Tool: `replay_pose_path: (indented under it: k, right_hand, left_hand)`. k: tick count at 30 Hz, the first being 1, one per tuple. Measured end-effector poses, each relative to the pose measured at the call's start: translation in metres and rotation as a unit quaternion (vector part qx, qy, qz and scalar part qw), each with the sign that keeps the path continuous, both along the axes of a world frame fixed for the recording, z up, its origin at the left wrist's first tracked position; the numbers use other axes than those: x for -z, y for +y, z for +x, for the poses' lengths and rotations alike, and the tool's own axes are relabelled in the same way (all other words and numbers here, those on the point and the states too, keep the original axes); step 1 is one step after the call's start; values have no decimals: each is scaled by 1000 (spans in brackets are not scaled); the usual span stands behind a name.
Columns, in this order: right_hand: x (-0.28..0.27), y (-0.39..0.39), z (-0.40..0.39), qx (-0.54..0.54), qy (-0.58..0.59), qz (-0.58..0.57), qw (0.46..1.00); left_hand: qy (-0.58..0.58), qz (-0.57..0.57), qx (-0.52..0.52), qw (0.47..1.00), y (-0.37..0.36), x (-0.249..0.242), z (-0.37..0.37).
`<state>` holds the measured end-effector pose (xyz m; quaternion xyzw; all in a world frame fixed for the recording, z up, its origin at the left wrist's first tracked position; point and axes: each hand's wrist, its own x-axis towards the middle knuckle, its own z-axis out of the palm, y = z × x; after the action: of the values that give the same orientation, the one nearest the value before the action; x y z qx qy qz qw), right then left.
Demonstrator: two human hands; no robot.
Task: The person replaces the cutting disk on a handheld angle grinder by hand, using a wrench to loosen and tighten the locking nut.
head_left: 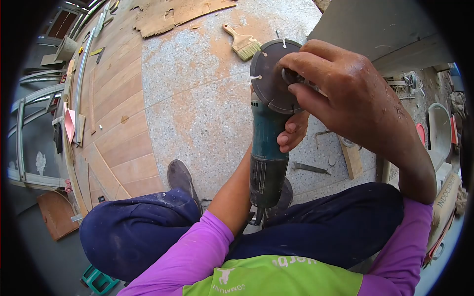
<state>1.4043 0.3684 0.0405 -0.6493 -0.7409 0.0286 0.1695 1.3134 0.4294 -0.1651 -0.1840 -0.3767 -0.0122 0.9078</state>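
By the right hand (345, 81), the disc hub (291, 77) is pinched. The grinder (268, 133), gripped by the left hand (295, 132), should be steadied.

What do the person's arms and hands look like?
The left sleeve and right sleeve are purple, leaving the forearms bare. The left hand and right hand show no gloves. Shiny specks, maybe water, dot the right hand.

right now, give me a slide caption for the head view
Left hand holds the grinder; right hand at the centre of the disc.
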Motion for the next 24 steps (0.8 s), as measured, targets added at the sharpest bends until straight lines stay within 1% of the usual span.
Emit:
replay_pose_path:
  k: [2,5,9,11,12,14,15,17,20,24]
  right_hand:
    - [2,1,3,4,7,10,1000]
    - [-1,2,6,14,17,-23,999]
    - [3,5,6,0,32,46,998]
    - [5,6,0,13,59,65,996]
    - [4,5,1,6,58,50,997]
    - [4,4,5,-7,56,18,998]
    - [4,3,6,-11,41,16,999]
    - [4,1,7,-21,12,11,1000]
    - [0,-2,-1,-3,4,41,999]
    - [-4,-1,0,15,23,14,1000]
  left_hand:
    - [-30,6,-3,1000,-1,8,7]
    - [-61,-8,-10,998,-6,16,16]
    - [-2,-17,-8,1000,-1,-9,-1]
    - [-8,-12,-11,1000,-1,-6,1]
    - [-31,-11,-16,999,-2,-2,8]
    - [-26,-14,-12,1000,-5,7,8]
    - [1,-18,-2,1000,-4,-4,-1]
    - [25,-4,3,1000,-2,-4,-5]
    - [17,29,-7,999,1,11,-4]
    - [-19,-14,-13,1000,-9,11,4]
